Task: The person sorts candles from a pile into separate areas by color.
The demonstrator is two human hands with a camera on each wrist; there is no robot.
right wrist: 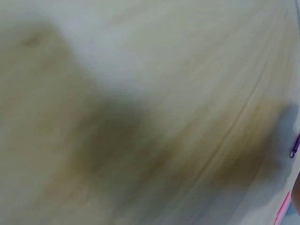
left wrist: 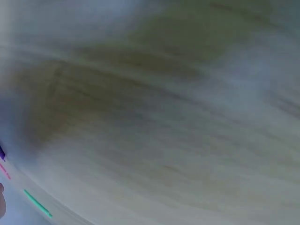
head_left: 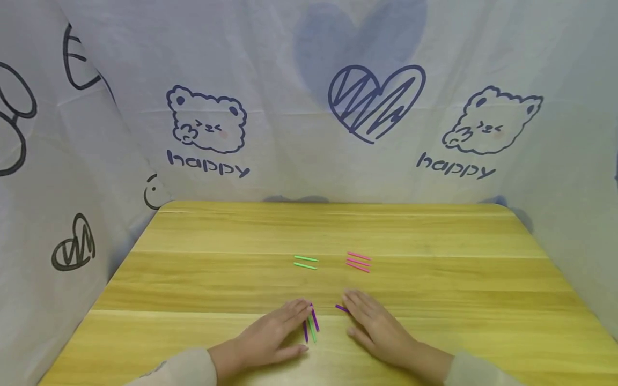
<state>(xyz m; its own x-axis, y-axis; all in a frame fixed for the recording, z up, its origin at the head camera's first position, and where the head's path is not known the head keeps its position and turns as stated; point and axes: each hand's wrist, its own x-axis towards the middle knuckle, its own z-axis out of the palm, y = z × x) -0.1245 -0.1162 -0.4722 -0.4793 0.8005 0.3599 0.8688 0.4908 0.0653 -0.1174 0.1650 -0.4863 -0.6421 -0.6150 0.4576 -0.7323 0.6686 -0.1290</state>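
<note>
My left hand (head_left: 270, 336) lies low over the table, fingers extended together and thumb apart. Beside its fingertips are two purple sticks (head_left: 315, 319) and a green stick (head_left: 311, 329), their upper ends close to the fingers. My right hand (head_left: 381, 331) is stretched flat to the right, its fingers partly covering another purple stick (head_left: 340, 308); whether they touch it I cannot tell. At the left edge of the left wrist view appear a purple stick (left wrist: 2, 153) and a green stick (left wrist: 38, 203). The right wrist view catches a purple tip (right wrist: 294, 151) with a small loop.
Farther back on the wooden table (head_left: 217, 279) lie two parallel green sticks (head_left: 306, 266) and, to their right, three pink sticks (head_left: 359, 262). A white printed cloth (head_left: 285, 145) hangs behind the table and along its sides.
</note>
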